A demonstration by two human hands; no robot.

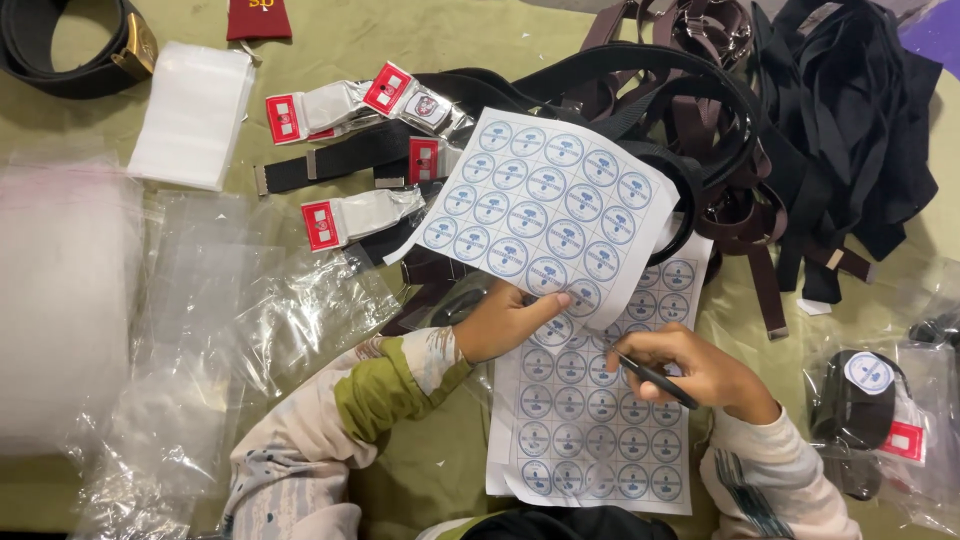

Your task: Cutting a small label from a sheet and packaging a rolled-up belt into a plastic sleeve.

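Two white sheets of round blue stickers lie on the olive cloth. The upper sticker sheet is tilted and overlaps the lower sticker sheet. My left hand rests on the sheets, its fingertips pressing the lower edge of the upper sheet. My right hand grips a thin black tool whose tip touches the lower sheet near a sticker.
A heap of black and brown belts fills the top right. Bagged belts with red tags lie at centre left. Clear plastic bags spread on the left, a white stack above them. A packed belt with a sticker sits right.
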